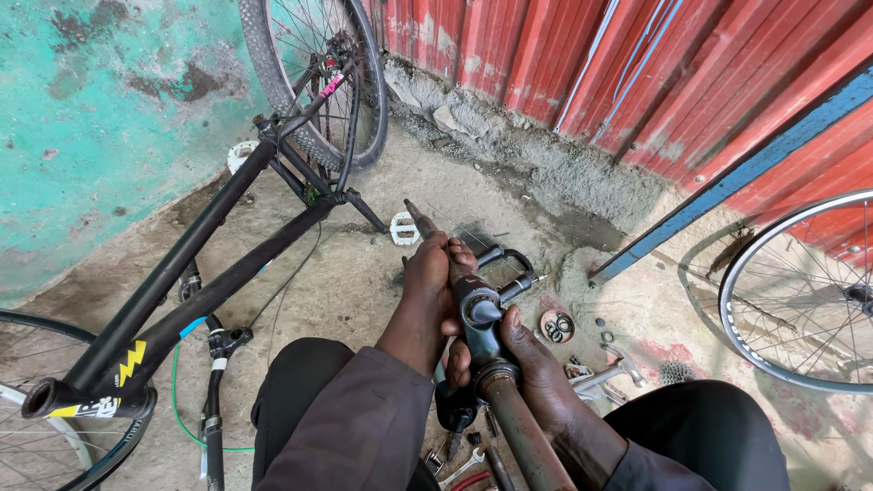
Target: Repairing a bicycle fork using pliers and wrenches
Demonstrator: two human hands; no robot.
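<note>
Head view: a person holds a bike fork above the dirty ground.
Left hand: fingers wrapped tight around the fork's thin leg.
Right hand: fingers closed on the fork's rusty tube.
Black bike frame: left of the fork.
Hammer: right of the fork.

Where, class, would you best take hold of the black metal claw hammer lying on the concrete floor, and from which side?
Grip the black metal claw hammer by its straight handle, coming from above. It lies flat on the concrete floor beside the right hand, so the handle offers a long, even span for the fingers, while the head is irregular and crowded by small parts.
</note>
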